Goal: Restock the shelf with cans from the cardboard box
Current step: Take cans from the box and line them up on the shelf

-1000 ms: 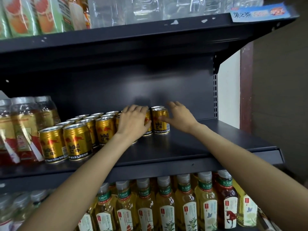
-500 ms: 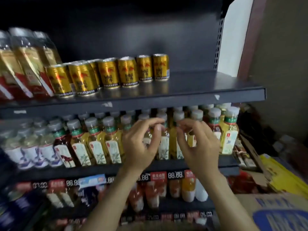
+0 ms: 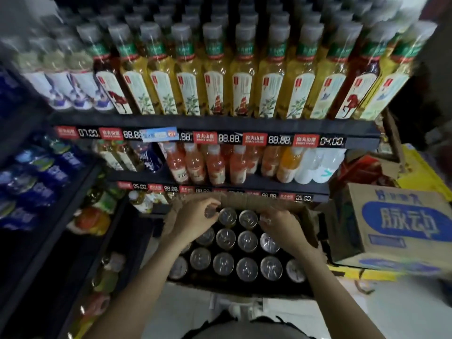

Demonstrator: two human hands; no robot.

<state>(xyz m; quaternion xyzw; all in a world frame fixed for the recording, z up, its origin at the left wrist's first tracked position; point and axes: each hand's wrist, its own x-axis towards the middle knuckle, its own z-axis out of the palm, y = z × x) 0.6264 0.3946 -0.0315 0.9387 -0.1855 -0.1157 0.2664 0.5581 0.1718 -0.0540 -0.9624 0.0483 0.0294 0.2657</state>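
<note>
1. Both hands are down in the open brown cardboard box [image 3: 309, 226] in the lower centre of the frame, which holds rows of silver-topped drink cans [image 3: 247, 241] standing upright.
2. The left hand [image 3: 195, 221] has its fingers curled round the top of a can in the far row. It seems to be closing on that can, though whether the grip is firm cannot be told.
3. The right hand [image 3: 281, 226] lies spread over the far right cans, fingers bent. Whether it grips one is hidden.
4. To do this well, I judge each hand should take one can by the rim and lift it straight up, clear of its neighbours and the box wall.
5. The can sides are hidden, so no can brand can be read.
6. The black price strip [image 3: 244, 139] across the middle reads 07.00, 88.88 and 04.00, with red tags reading 农夫山泉.
7. The closed blue-and-brown carton [image 3: 401, 223] at right reads 脉动.
</note>
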